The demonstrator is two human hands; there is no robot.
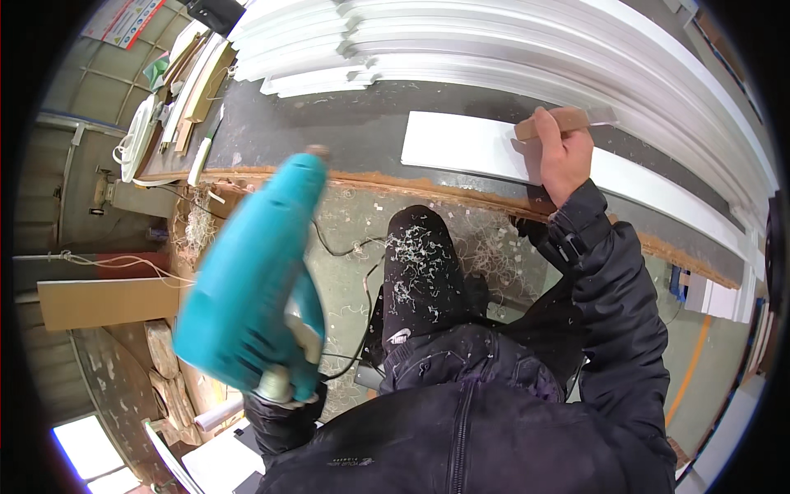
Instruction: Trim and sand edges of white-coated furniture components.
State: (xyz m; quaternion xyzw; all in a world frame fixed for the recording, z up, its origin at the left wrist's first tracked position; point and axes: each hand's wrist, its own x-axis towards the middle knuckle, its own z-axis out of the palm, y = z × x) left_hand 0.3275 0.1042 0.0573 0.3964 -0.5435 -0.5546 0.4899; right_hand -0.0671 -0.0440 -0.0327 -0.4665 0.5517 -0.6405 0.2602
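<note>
My left hand [277, 384], mostly hidden behind the tool, is closed round the handle of a teal heat gun [255, 272]. The heat gun tilts up and to the right, and its short metal nozzle is near the bench's front edge. My right hand [566, 156] grips a brown, block-like piece [551, 124] with a pale, translucent strip at its far end; I cannot make out its exact kind. That hand rests over a long white flat strip [465, 144], which lies along the front of the dark workbench [271, 123].
Long white profiles [494, 41] are stacked across the back of the bench. Wooden slats [206, 82] and a white-handled knife [200, 160] lie at its left end. Pale shavings [415, 255] cover my trouser leg and the floor. A black cord [366, 288] hangs below the bench.
</note>
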